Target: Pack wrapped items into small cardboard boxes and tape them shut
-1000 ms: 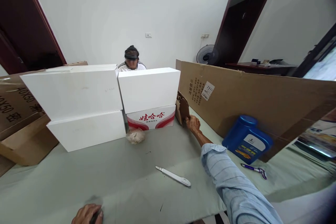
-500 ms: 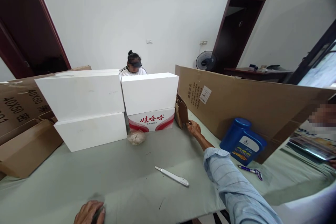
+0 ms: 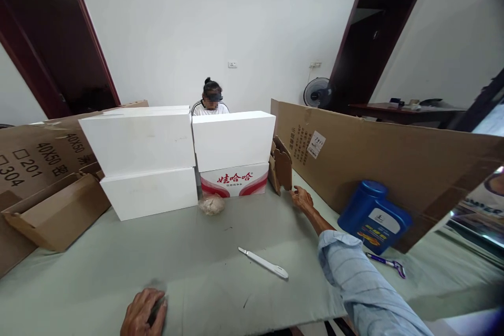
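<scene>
My right hand (image 3: 302,198) reaches out over the table, fingers forward. Its fingertips are at the lower corner of a folded brown cardboard piece (image 3: 282,167); whether they touch it I cannot tell. My left hand (image 3: 144,312) rests on the cloth at the near edge, thumb apart from its bent fingers, with a dark shadow between them. A white-handled scalpel-like knife (image 3: 263,262) lies between my hands. Beyond it, a crumpled clear plastic bundle (image 3: 211,204) sits against a red and white printed carton (image 3: 234,180).
White boxes (image 3: 137,142) are stacked in front of a seated person (image 3: 211,102). A tall cardboard panel (image 3: 354,142) stands along the right, with a blue jug (image 3: 376,218) and a purple razor-like tool (image 3: 388,263) beside it. An open cardboard box (image 3: 59,210) lies at left.
My right hand has drawn back slightly from the cardboard piece's lower corner. My left hand stays on the cloth. The whole view has shifted, so things appear further right.
</scene>
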Tool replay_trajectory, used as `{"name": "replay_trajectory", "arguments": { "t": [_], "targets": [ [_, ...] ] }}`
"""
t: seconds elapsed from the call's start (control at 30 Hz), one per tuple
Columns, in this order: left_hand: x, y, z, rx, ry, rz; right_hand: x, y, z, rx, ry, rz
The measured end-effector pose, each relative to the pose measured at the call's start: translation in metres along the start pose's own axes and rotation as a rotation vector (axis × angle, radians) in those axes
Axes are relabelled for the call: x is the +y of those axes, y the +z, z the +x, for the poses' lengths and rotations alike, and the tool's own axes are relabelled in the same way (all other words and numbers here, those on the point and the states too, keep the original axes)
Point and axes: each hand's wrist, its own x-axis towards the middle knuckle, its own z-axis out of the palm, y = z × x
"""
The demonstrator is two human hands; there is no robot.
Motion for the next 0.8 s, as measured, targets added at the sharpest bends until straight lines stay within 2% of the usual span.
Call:
{"name": "replay_trajectory", "arguments": {
  "t": [0.2,0.37,0.5,0.63,0.8],
  "targets": [
    [0.025,-0.012,0.018,0.021,-0.05,0.003,0.009,-0.001,-0.022,-0.024,-0.067,-0.003],
    [0.035,-0.016,0.023,0.076,-0.039,-0.005,0.013,0.008,-0.058,-0.072,-0.18,0.014],
    [0.03,-0.015,0.021,0.081,-0.013,-0.009,0.009,0.02,-0.105,-0.106,-0.355,0.034],
    [0.029,-0.013,0.018,0.072,-0.023,-0.016,0.006,0.033,-0.167,-0.15,-0.58,0.046],
    [0.026,-0.01,0.014,0.067,-0.04,-0.047,0.009,0.041,-0.234,-0.115,-0.778,0.02]
  ]
}}
